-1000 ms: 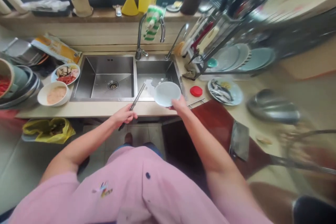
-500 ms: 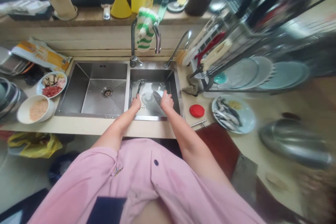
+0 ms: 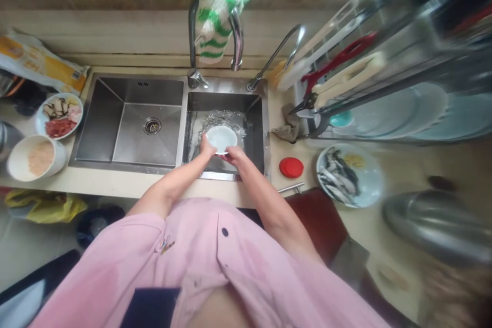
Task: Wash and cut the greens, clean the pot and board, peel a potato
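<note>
Both my hands hold a white bowl (image 3: pixel 222 139) over the water in the right sink basin (image 3: pixel 254 136). My left hand (image 3: pixel 208 147) grips its near left rim, and my right hand (image 3: pixel 234 155) closes on its near right side. The bowl faces up toward me. Rippling, splashing water (image 3: pixel 225 115) surrounds its far side. Above the basin, the steel faucet (image 3: pixel 238 43) has a green-and-white striped cloth (image 3: pixel 213 15) hanging at it. No stream shows under its spout.
The left basin (image 3: pixel 132 133) adjoins on the left. Left of it stand a plate of meat pieces (image 3: pixel 61 130) and a white bowl of pinkish food (image 3: pixel 57 156). To the right are a red lid (image 3: pixel 291 167), a plate of fish (image 3: pixel 371 189) and a dish rack (image 3: pixel 326 113).
My hands have come together on the bowl, which was tilted in my right hand before. The water is now churned up. My view has tipped down, closer to the sink.
</note>
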`<state>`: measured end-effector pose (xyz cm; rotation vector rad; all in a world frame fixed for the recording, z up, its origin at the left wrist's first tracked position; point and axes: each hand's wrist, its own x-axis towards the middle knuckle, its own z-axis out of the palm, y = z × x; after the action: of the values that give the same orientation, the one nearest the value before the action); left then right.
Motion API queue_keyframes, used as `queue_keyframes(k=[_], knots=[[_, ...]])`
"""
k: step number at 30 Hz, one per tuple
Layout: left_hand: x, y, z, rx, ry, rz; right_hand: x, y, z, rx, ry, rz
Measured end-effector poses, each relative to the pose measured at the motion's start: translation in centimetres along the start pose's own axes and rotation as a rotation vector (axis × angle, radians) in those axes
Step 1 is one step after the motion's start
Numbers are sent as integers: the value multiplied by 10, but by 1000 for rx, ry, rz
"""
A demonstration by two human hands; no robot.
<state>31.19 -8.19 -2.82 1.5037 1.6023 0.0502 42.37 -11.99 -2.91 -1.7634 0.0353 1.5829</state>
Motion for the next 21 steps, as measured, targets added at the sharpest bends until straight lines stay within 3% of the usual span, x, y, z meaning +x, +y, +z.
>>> queue_keyframes(k=[4, 7, 10, 12, 16, 19, 21], knots=[[23, 5, -29, 138, -17, 42, -10, 2, -6, -128, 27, -121], [42, 17, -54, 323, -13, 269, -12, -7, -17, -361, 35, -320], [49, 25, -63, 353, 3, 429, -13, -19, -25, -634, 46, -555], [44, 26, -53, 159, 56, 345, -13, -24, -22, -624, 67, -600], [16, 19, -11, -378, 87, -77, -10, -17, -6, -398, 136, -584], [4, 13, 5, -427, 33, -160, -5, -8, -4, -328, 128, -555], [9, 11, -5, -366, 28, -145, -1, -10, -14, -343, 32, -494]])
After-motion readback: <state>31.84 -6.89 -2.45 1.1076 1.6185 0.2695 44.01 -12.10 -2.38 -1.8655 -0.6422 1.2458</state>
